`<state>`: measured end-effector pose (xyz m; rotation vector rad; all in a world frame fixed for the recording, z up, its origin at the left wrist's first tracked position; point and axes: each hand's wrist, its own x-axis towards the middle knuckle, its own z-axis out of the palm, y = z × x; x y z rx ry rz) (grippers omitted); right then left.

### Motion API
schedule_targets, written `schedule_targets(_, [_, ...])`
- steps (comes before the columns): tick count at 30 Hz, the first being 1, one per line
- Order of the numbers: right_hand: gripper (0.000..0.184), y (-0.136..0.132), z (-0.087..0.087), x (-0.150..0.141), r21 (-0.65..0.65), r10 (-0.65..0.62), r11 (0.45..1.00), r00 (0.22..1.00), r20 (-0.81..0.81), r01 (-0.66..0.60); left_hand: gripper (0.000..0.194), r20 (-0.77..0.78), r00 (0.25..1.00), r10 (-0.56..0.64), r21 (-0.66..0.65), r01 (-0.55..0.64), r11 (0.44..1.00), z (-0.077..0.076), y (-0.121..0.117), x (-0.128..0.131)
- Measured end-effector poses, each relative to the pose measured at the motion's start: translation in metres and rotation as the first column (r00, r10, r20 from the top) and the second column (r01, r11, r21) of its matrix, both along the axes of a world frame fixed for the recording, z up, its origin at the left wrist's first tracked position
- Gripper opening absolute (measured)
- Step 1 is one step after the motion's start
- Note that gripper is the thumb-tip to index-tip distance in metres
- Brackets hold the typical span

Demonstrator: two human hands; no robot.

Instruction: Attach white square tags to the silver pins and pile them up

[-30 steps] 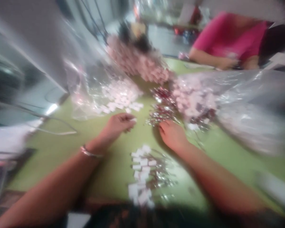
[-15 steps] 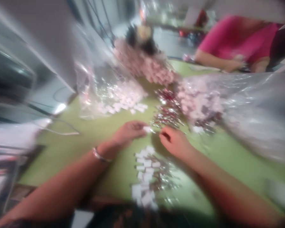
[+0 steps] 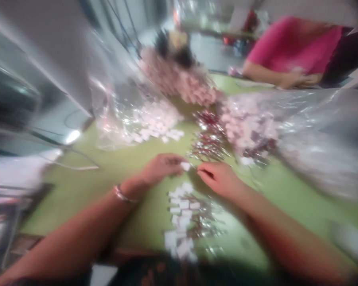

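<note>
My left hand (image 3: 165,167) pinches a small white block (image 3: 185,166) between its fingertips, above the green table. Close by on the right, my right hand (image 3: 217,176) has its fingers closed at the thin end that points out of the block; blur hides what exactly is in them. Below both hands lies a stack of white blocks on thin shiny stems (image 3: 183,214). Beyond my right hand sits a pile of red and silver wiry stems (image 3: 209,145). Loose white blocks (image 3: 158,129) spill from a clear plastic bag (image 3: 107,119) at the left.
Pink bundled pieces (image 3: 191,85) lie at the back of the green table (image 3: 86,198). A large clear bag (image 3: 322,151) with pale pink pieces (image 3: 247,123) covers the right. Across the table a person in a pink top (image 3: 304,47) works with both hands.
The white block in my left hand has turned slightly and shows more of its face. My right hand has shifted a little left and down. The person opposite has brought their hands closer together.
</note>
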<state>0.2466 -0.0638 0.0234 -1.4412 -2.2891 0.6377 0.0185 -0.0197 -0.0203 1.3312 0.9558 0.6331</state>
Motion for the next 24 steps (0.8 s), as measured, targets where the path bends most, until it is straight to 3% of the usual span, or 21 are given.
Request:
schedule_targets(6, [0.021, -0.002, -0.005, 0.0, 0.133, 0.025, 0.991, 0.999, -0.031, -0.02, 0.04, 0.092, 0.995, 0.031, -0.081, -0.024, 0.996, 0.007, -0.001, 0.002])
schedule_targets(15, [0.026, -0.005, -0.009, 0.001, 0.273, 0.033, 0.96, 0.992, 0.125, -0.066, 0.036, 0.06, 0.996, -0.059, -0.1, 0.065, 0.993, 0.011, -0.001, 0.0])
schedule_targets(20, [0.027, -0.008, -0.008, -0.008, 0.242, -0.033, 0.969, 0.953, 0.301, -0.043, 0.033, -0.044, 0.998, -0.052, -0.005, 0.052, 0.999, 0.008, -0.005, 0.007])
schedule_targets(24, [0.024, -0.009, -0.016, -0.014, 0.141, -0.036, 0.99, 0.95, 0.311, -0.009, 0.028, -0.109, 0.993, -0.045, 0.12, 0.059, 0.991, 0.005, -0.008, 0.012])
